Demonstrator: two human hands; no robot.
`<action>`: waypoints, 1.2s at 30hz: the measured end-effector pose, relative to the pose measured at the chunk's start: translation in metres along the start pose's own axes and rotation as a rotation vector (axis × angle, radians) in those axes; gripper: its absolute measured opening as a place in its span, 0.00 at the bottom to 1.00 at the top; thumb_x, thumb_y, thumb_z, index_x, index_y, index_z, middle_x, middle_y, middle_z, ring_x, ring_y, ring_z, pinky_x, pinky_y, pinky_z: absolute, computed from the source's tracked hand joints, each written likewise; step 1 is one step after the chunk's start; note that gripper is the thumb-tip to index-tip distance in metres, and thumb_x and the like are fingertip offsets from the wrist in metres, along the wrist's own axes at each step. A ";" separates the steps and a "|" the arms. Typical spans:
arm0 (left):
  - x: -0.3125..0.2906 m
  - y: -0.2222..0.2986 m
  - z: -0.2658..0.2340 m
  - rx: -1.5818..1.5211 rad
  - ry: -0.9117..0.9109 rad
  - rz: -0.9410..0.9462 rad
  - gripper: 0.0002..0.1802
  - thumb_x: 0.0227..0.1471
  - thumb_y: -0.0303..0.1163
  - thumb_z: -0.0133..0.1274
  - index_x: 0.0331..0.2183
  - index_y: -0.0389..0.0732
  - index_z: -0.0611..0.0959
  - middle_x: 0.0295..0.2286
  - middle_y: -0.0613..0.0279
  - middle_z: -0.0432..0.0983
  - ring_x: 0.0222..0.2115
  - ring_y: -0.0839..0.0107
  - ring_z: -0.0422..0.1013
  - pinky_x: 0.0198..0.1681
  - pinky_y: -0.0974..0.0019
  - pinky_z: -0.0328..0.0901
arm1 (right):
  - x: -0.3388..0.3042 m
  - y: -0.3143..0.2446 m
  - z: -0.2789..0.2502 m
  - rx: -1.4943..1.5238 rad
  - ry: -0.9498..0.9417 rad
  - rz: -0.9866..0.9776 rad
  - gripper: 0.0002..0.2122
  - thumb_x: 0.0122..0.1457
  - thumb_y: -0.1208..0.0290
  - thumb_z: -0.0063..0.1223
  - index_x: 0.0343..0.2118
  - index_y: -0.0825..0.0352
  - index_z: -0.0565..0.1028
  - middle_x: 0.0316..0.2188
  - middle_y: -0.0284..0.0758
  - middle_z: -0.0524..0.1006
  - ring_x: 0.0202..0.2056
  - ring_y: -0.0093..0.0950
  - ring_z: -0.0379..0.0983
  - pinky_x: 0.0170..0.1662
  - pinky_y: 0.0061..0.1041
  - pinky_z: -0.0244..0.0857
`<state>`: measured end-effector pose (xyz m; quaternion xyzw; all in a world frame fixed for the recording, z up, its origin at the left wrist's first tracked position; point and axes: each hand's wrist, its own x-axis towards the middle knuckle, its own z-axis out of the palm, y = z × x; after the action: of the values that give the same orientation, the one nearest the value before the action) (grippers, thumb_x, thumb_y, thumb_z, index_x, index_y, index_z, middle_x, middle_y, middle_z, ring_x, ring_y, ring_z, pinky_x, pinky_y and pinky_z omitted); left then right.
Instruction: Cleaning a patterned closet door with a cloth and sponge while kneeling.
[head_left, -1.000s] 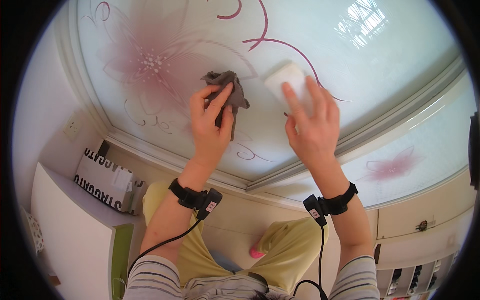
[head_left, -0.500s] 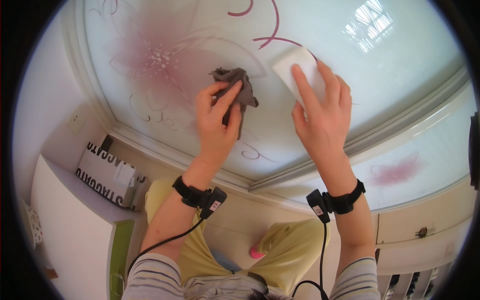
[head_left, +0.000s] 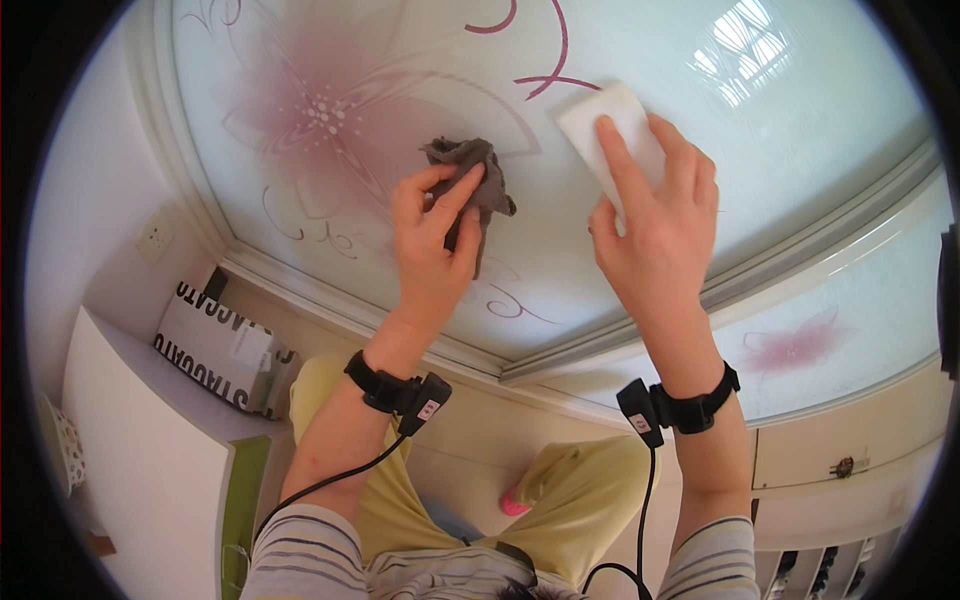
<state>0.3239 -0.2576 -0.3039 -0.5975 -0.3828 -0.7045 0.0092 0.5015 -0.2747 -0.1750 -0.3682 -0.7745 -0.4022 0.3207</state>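
Note:
My left hand (head_left: 432, 235) is closed around a crumpled dark grey cloth (head_left: 490, 192), which bunches out past the fingertips and hangs below them. A white rectangular sponge (head_left: 622, 118) lies under the fingers of my right hand (head_left: 660, 225), gripped along its sides and held flat against the frosted glass panel (head_left: 560, 290). Pink flower patterns and dark red curling lines decorate the glass. The sponge's upper end is beside one of those red curves. Whether the cloth touches the glass, I cannot tell.
A pale frame (head_left: 800, 235) borders the panel, with a second flowered glass panel (head_left: 880, 310) beyond it on the right. At left are a white cabinet (head_left: 140, 450), a printed box (head_left: 225, 345) and a wall socket (head_left: 154, 236). Cables run from both wrist straps.
My right hand has slid slightly right and upward with the sponge. My left hand keeps the cloth in nearly the same place.

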 end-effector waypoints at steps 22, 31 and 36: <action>0.008 0.002 -0.006 -0.015 0.108 -0.060 0.21 0.50 0.19 0.54 0.47 0.40 0.83 0.44 0.54 0.69 0.44 0.60 0.66 0.43 0.64 0.65 | 0.035 0.000 0.019 -0.058 0.029 -0.193 0.27 0.44 0.77 0.57 0.53 0.56 0.76 0.54 0.42 0.70 0.48 0.39 0.68 0.42 0.35 0.63; 0.009 -0.003 -0.006 -0.025 0.124 -0.077 0.21 0.50 0.17 0.54 0.47 0.39 0.82 0.44 0.54 0.68 0.43 0.61 0.66 0.42 0.65 0.65 | 0.070 -0.025 0.031 -0.036 -0.048 -0.248 0.28 0.45 0.78 0.59 0.53 0.54 0.76 0.53 0.38 0.70 0.49 0.38 0.66 0.47 0.34 0.63; 0.010 -0.002 -0.009 -0.019 0.130 -0.060 0.21 0.50 0.17 0.53 0.47 0.38 0.82 0.44 0.54 0.68 0.42 0.62 0.66 0.41 0.65 0.65 | 0.086 0.002 0.012 -0.072 0.050 -0.231 0.24 0.42 0.76 0.59 0.48 0.59 0.77 0.52 0.38 0.70 0.45 0.33 0.66 0.40 0.33 0.60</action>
<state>0.3127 -0.2571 -0.2962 -0.5388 -0.3923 -0.7455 0.0074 0.4560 -0.2368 -0.1115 -0.2775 -0.7886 -0.4730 0.2781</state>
